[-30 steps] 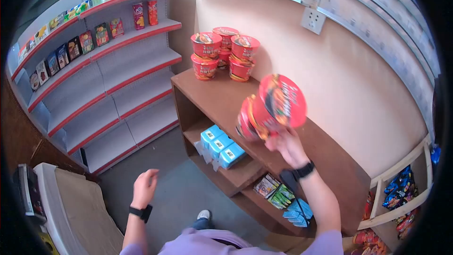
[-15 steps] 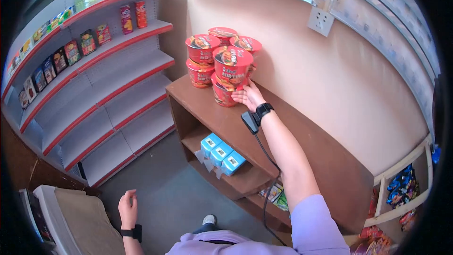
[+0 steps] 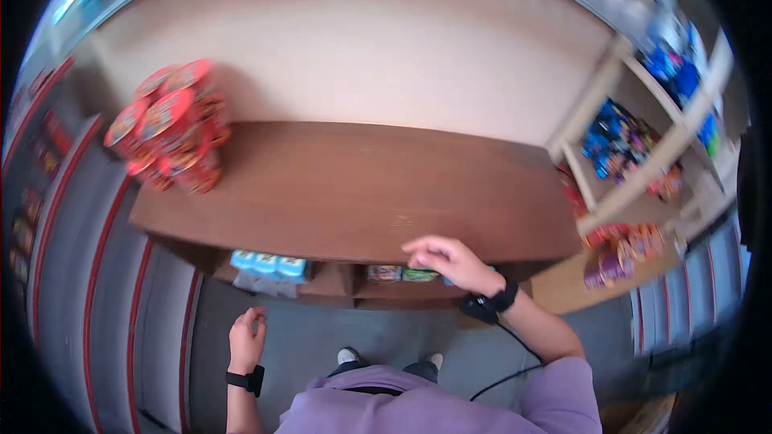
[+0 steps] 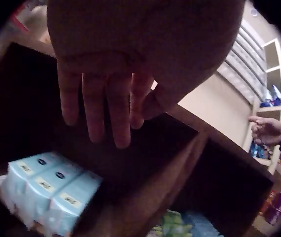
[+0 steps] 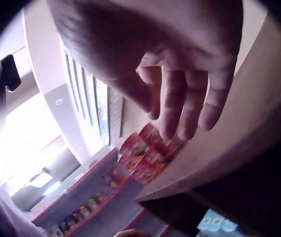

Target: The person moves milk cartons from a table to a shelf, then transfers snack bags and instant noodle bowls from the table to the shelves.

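Red noodle tubs (image 3: 170,120) stand stacked two high in a cluster on the left end of the brown counter (image 3: 346,185); they also show in the right wrist view (image 5: 148,153). My right hand (image 3: 454,264) is over the counter's front edge, holding nothing, its fingers relaxed and loosely bent. My left hand (image 3: 247,340) hangs in front of the counter at the left, also holding nothing; in the left wrist view its fingers (image 4: 93,106) hang down loosely above the level of the blue packs (image 4: 52,190).
Blue packs (image 3: 268,264) and small packets (image 3: 402,273) lie on the shelf under the counter. Grey shelves with red edges (image 3: 96,257) rise at the left. A wooden rack (image 3: 667,153) with bagged snacks stands at the right. A black cable hangs from my right wrist.
My right hand has let go of the two stacked tubs, now beside the others, and has drawn back toward me. The head view has turned right. My left hand still hangs without holding anything.
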The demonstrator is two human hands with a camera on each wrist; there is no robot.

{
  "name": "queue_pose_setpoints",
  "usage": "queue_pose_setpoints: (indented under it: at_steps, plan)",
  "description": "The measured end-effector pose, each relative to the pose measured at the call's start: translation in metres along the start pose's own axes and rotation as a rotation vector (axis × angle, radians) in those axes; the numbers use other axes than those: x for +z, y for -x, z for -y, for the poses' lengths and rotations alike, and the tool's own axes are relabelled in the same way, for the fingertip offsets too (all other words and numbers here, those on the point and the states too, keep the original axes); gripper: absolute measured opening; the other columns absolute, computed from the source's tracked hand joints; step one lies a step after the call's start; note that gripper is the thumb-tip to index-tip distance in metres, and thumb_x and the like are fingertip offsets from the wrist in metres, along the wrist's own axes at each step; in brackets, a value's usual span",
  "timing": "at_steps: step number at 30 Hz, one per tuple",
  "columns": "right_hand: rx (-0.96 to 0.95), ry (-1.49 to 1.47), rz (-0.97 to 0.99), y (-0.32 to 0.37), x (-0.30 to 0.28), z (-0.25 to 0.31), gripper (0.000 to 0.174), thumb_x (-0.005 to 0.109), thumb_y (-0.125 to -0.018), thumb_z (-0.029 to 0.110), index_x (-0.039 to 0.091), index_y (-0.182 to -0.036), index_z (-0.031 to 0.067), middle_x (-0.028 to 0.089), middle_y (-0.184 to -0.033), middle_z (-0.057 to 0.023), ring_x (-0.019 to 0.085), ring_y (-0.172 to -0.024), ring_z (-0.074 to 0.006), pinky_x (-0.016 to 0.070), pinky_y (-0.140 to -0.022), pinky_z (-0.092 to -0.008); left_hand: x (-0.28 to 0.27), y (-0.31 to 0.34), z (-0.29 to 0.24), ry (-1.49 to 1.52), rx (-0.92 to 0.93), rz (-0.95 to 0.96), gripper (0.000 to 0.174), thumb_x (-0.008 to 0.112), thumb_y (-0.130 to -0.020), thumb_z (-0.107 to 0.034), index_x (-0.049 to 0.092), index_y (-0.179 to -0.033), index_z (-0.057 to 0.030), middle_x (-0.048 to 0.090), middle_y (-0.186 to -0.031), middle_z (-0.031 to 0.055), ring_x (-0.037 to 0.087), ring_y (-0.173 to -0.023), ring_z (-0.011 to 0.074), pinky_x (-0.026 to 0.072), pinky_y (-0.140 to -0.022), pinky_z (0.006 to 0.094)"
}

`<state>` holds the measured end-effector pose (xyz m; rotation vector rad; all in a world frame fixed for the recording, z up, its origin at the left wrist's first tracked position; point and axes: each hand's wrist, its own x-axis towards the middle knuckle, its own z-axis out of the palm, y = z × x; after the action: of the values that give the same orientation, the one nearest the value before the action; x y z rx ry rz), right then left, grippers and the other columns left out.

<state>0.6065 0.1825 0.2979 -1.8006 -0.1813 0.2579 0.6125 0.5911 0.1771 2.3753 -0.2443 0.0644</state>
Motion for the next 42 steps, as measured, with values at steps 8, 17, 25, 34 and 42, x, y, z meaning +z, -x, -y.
queue_pose_setpoints:
  at_steps: [8,17,25,34,42]
  plan:
    - [0.327,-0.305,-1.194,0.329,-0.043,-0.145,0.023,0.048,-0.092,0.01,0.059,-0.112,0.0053,0.065,-0.09,-0.0068,0.061,-0.082,-0.0133,0.0483,-0.077,-0.0284,0.123,-0.049,-0.139,0.019,0.463,0.566,0.017,0.056,-0.083,-0.009,0.061,-0.099,-0.0066,0.065,-0.088,0.0151,0.062,-0.083,0.0348,0.0496,-0.073,0.042]
    - [0.48,-0.345,-1.453,0.519,-0.189,-0.216,0.026,0.044,-0.092,0.012,0.057,-0.113,0.0073,0.064,-0.089,-0.0068,0.061,-0.079,-0.014,0.0494,-0.071,-0.0274,0.269,0.007,-0.332,0.133,0.738,0.829,0.02,0.056,-0.084,-0.01,0.062,-0.102,-0.0068,0.065,-0.09,0.0159,0.063,-0.086,0.0333,0.0503,-0.073,0.0398]
    - [0.397,-0.642,-1.491,0.54,-0.353,-0.294,0.042,0.043,-0.094,0.022,0.033,-0.133,0.0085,0.063,-0.094,-0.0137,0.063,-0.076,-0.02,0.0538,-0.068,-0.0347,0.364,0.06,-0.481,0.175,0.895,0.974,0.026,0.054,-0.086,-0.012,0.059,-0.111,-0.0068,0.065,-0.099,0.014,0.063,-0.086,0.0314,0.0506,-0.074,0.0377]
    - [0.472,-0.615,-1.449,0.504,-0.403,-0.331,0.04,0.044,-0.096,0.026,0.031,-0.131,0.0104,0.062,-0.082,-0.0125,0.063,-0.065,-0.0209,0.0556,-0.061,-0.032,0.368,0.053,-0.466,0.136,0.723,0.87,0.023,0.056,-0.084,-0.012,0.061,-0.106,-0.0084,0.066,-0.094,0.0129,0.063,-0.087,0.0312,0.0506,-0.075,0.0385]
    - [0.342,-0.681,-1.064,0.466,-0.365,-0.337,0.031,0.044,-0.097,0.021,0.041,-0.122,0.0047,0.064,-0.091,-0.0168,0.067,-0.072,-0.0251,0.057,-0.063,-0.0357,0.375,0.06,-0.467,0.084,0.585,0.923,0.025,0.057,-0.085,-0.014,0.06,-0.109,-0.009,0.066,-0.098,0.0138,0.064,-0.084,0.033,0.0513,-0.074,0.0396]
